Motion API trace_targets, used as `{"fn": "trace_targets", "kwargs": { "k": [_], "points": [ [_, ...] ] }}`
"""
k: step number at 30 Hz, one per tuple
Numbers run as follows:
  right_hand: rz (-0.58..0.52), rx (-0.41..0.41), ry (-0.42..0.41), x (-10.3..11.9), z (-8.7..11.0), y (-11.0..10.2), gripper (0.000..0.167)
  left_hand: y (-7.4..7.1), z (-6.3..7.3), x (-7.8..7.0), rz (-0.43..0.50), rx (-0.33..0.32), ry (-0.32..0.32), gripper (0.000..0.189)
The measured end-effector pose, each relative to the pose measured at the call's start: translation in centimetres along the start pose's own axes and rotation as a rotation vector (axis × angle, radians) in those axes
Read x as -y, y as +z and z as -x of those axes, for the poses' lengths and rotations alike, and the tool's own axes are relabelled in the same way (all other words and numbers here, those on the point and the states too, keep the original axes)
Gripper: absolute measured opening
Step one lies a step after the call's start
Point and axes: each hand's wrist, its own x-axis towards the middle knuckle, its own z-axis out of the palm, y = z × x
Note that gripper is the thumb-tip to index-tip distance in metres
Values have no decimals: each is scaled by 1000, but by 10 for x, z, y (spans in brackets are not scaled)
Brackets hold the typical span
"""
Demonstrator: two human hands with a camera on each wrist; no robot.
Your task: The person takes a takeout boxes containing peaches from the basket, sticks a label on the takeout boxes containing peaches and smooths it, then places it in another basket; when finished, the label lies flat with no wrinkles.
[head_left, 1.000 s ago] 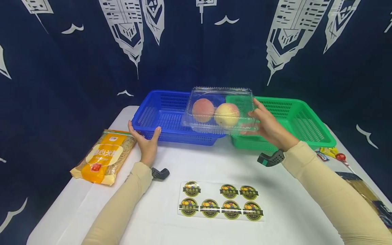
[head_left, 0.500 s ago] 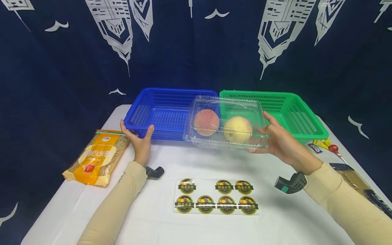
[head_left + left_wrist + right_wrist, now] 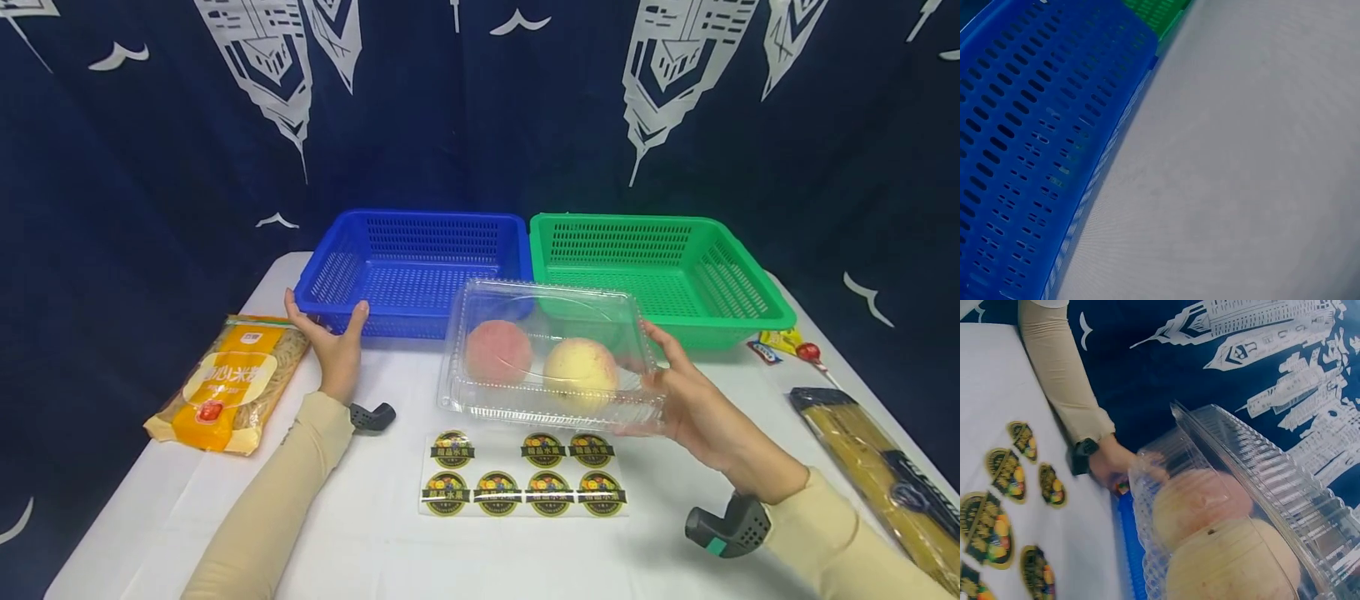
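A clear plastic clamshell box (image 3: 555,304) with two peaches inside hangs above the table, gripped at its right end by my right hand (image 3: 701,408). One peach (image 3: 498,352) is pinkish red, the other (image 3: 581,371) pale yellow. My left hand (image 3: 335,354) is at the near left corner of the blue basket (image 3: 412,325), fingers and thumb spread and straight against it. In the right wrist view the box lies close to the camera, and my left hand (image 3: 1109,461) shows behind it. The left wrist view shows the basket's perforated wall (image 3: 1029,144) but no fingers.
A green basket (image 3: 750,327) stands right of the blue one. A sheet of round fruit stickers (image 3: 498,493) lies in front. An orange pasta bag (image 3: 232,379) is at left. Candy (image 3: 780,341), a red lollipop (image 3: 808,352) and a long dark-ended package (image 3: 862,442) lie at right.
My right hand has brought the clamshell box with the peaches from above the baskets toward me, close to the sticker sheet's far edge. My left hand stays at the blue basket's corner.
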Motion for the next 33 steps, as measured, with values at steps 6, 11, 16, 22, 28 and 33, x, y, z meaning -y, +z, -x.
{"fn": "trace_targets", "kwargs": {
  "k": [6, 11, 16, 22, 28, 33],
  "points": [
    [53, 15, 40, -22, -1, 6, 89, 0, -1, -4, -21, -1, -18, 113],
    [49, 26, 2, -35, -6, 8, 89, 0, -1, -5, -40, 2, -32, 115],
    [54, 39, 15, -44, -4, 10, 91, 0, -1, -5, -29, 4, -39, 115],
    [61, 37, 109, -50, -6, 14, 91, -1, 0, -7, -42, 12, -58, 116],
    [53, 44, 117, -48, -15, 13, 90, -1, 1, -11, -56, 12, -73, 120],
    [55, 21, 106, -47, -19, 11, 89, 1, 4, -25, -265, -17, 28, 119]
  ]
}}
